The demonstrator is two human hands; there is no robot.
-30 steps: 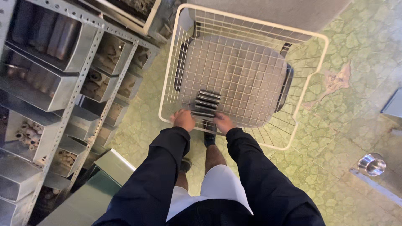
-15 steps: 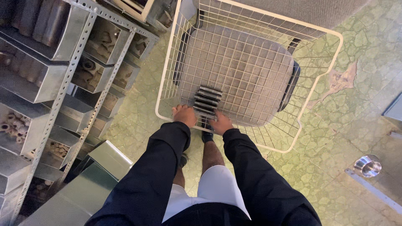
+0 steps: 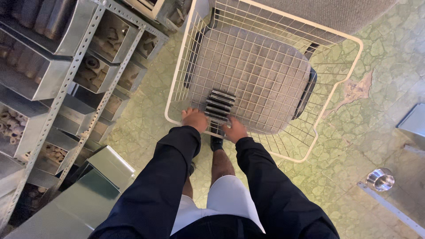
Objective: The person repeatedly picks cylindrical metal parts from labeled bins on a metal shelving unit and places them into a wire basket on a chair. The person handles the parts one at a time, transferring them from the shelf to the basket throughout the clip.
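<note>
Currently both hands, left hand (image 3: pixel 195 118) and right hand (image 3: pixel 234 131), fingers curled on the near rim of the wire cart (image 3: pixel 349 75) beside the shelving (image 3: pixel 53 106). Looks stiff, light; near rim suits 2-hand grip.

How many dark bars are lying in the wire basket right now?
4, as far as I can tell: the dark bars lie side by side in a stack on the wire basket floor, just ahead of the left hand and right hand. More may hide beneath.
</note>
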